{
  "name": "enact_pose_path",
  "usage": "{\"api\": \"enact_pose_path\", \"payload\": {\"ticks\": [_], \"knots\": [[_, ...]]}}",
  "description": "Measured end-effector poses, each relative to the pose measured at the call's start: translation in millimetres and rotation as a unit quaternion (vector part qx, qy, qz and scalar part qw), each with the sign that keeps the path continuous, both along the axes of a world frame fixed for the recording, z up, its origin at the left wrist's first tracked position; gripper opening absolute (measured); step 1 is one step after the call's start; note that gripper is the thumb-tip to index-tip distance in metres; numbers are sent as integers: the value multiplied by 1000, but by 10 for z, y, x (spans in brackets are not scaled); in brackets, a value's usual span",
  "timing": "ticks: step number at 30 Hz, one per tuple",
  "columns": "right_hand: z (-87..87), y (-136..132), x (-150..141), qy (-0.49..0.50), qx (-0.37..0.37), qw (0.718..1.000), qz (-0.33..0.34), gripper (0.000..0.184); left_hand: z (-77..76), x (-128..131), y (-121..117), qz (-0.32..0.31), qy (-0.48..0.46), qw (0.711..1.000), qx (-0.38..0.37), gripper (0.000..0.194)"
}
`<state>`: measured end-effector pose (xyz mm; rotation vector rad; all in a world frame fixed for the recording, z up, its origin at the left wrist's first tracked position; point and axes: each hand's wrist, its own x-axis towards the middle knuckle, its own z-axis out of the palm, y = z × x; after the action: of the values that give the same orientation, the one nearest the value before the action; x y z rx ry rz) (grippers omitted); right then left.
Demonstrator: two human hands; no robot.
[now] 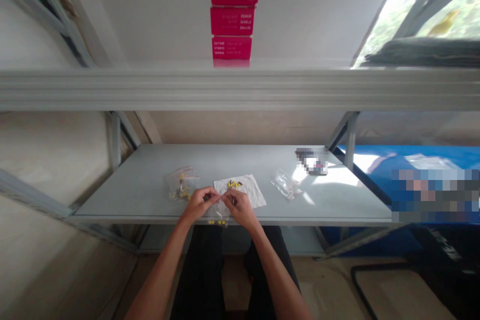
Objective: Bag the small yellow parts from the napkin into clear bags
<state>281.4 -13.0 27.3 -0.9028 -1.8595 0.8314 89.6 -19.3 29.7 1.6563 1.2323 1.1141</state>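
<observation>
Both of my hands meet near the front edge of the grey shelf. My left hand (pixel 202 204) and my right hand (pixel 238 204) pinch the top of a small clear plastic bag (pixel 216 216) between their fingertips. Several round yellow pieces lie at the bottom of this bag, which hangs at the shelf edge. Just behind my hands is a white crumpled sheet (pixel 251 190), bearing several small yellow and dark pieces (pixel 234 184). Left of my left hand rests a clear zip bag (pixel 182 186) with more yellow pieces inside.
Clear plastic bags (pixel 286 184) lie on the grey shelf (pixel 142 180) to the right. A blurred-out item (pixel 314 161) sits behind them. Three stacked pink boxes (pixel 232 21) stand on the upper shelf, whose thick front edge (pixel 240 90) crosses the view. A chair frame (pixel 375 267) is at lower right.
</observation>
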Motion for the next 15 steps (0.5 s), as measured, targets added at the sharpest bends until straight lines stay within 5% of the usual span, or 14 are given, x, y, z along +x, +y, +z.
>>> {"api": "enact_pose_path", "payload": {"ticks": [8,15], "knots": [[-15,-14,5,26,-40,998,-47,35,-28,-19,0,52,-38,998,-23,31],[7,-40,41,20,-23,999,-26,36,11,-5,0,0,-21,1000,-15,30]]}}
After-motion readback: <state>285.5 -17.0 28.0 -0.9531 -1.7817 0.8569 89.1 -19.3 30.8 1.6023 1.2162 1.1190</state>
